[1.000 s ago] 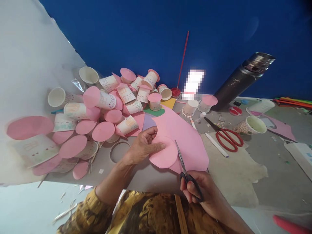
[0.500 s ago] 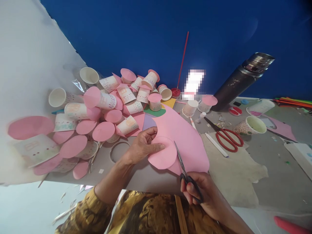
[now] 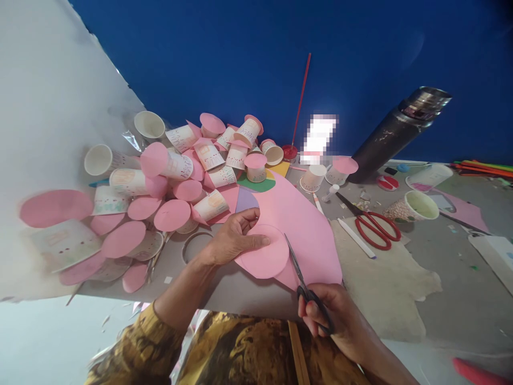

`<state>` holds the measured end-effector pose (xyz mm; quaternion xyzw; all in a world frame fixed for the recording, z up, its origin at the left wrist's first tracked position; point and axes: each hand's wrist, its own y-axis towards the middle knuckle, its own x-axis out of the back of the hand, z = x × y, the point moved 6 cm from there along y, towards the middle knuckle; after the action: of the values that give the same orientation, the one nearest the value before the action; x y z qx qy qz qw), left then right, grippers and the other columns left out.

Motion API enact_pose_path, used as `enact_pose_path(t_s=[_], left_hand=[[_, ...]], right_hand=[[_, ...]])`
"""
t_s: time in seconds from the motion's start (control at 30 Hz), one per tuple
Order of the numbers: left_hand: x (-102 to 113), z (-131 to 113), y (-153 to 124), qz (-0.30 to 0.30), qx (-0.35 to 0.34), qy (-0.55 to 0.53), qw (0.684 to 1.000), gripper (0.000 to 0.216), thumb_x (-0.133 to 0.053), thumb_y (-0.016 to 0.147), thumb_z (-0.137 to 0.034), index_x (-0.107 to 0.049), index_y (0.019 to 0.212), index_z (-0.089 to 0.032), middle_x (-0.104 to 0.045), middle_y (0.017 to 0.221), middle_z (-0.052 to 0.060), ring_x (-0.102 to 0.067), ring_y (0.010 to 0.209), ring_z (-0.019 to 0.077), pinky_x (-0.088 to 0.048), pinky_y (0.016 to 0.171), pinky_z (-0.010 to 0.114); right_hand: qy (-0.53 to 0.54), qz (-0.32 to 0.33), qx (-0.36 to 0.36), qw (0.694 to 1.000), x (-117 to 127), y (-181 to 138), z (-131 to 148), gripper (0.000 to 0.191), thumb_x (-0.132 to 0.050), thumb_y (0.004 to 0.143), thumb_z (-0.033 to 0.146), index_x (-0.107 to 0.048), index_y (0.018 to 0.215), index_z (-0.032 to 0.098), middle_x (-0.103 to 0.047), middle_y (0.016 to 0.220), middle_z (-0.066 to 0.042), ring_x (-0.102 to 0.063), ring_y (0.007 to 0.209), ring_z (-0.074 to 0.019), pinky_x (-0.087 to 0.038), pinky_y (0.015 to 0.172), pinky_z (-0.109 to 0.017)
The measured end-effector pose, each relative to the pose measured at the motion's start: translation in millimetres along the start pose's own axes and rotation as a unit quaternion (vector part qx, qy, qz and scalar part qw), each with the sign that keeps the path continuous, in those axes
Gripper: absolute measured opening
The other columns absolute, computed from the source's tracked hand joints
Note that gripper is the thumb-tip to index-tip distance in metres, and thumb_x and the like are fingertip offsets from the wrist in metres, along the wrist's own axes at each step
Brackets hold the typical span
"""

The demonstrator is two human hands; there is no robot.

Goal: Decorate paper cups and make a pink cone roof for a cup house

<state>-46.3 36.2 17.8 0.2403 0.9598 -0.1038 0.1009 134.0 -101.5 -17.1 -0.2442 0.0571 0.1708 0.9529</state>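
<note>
My left hand (image 3: 236, 235) is closed on a sheet of pink paper (image 3: 308, 235), its thumb pressing on a round pink shape (image 3: 266, 259) at the sheet's near left. The circle's lower edge is cut free in a smooth curve. In my right hand (image 3: 324, 310) is a pair of scissors (image 3: 300, 267) with dark handles, my fingers through the loops. The blades lie along the circle's right side, pointing away from me, and look nearly closed. How the circle joins the sheet under my left fingers is hidden.
Several decorated paper cups (image 3: 210, 206) with pink paper discs pile up at the left. Red-handled scissors (image 3: 379, 230), a white marker (image 3: 356, 238) and a cloth-like piece (image 3: 380, 299) lie right. A dark flask (image 3: 395, 133) leans against the blue wall behind.
The pink sheet and circle have shifted slightly left, and more of the sheet shows at the circle's left. My hands and the scissors keep nearly the same place.
</note>
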Motion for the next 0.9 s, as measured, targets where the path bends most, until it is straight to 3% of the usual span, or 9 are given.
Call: enact_pose_path(t_s=[0.2,0.5,0.67,0.9], left_hand=[[-3,-3,1,0.023,0.015,-0.002,1.0,0.045,-0.096,0.063,-0.027,-0.074,0.101,-0.015,-0.075,0.103,0.006,-0.067,0.098,0.0207,-0.053,0.083,0.028],[-5,3,-1,0.031,0.095,-0.039,0.994,0.035,-0.095,0.062,-0.031,-0.075,0.086,-0.014,-0.073,0.077,0.001,-0.063,0.063,0.0116,-0.048,0.056,0.02],[-6,8,-2,0.029,0.129,-0.056,0.99,0.035,-0.096,0.062,-0.032,-0.077,0.084,-0.013,-0.076,0.078,0.004,-0.064,0.061,0.0128,-0.047,0.054,0.021],[-8,5,0,0.039,0.121,-0.034,0.991,0.031,-0.096,0.059,-0.031,-0.075,0.074,-0.013,-0.073,0.071,0.002,-0.06,0.057,0.0113,-0.045,0.054,0.022]], right_hand=[[-0.02,0.001,-0.017,1.0,1,-1,-3,0.07,-0.067,0.071,0.087,-0.064,0.071,0.017,-0.053,0.05,0.003,-0.04,0.048,-0.0092,-0.038,0.06,-0.028],[-0.024,0.003,-0.032,0.999,1,-1,-6,0.072,-0.067,0.068,0.089,-0.062,0.07,0.017,-0.051,0.05,0.003,-0.037,0.046,-0.0086,-0.032,0.054,-0.026],[-0.025,0.005,-0.024,0.999,1,0,-7,0.071,-0.067,0.07,0.088,-0.063,0.071,0.017,-0.052,0.051,0.003,-0.038,0.047,-0.0088,-0.032,0.054,-0.026],[-0.025,0.006,-0.01,1.0,2,2,-14,0.07,-0.066,0.073,0.087,-0.066,0.074,0.017,-0.054,0.051,0.002,-0.038,0.047,-0.009,-0.033,0.055,-0.027]])
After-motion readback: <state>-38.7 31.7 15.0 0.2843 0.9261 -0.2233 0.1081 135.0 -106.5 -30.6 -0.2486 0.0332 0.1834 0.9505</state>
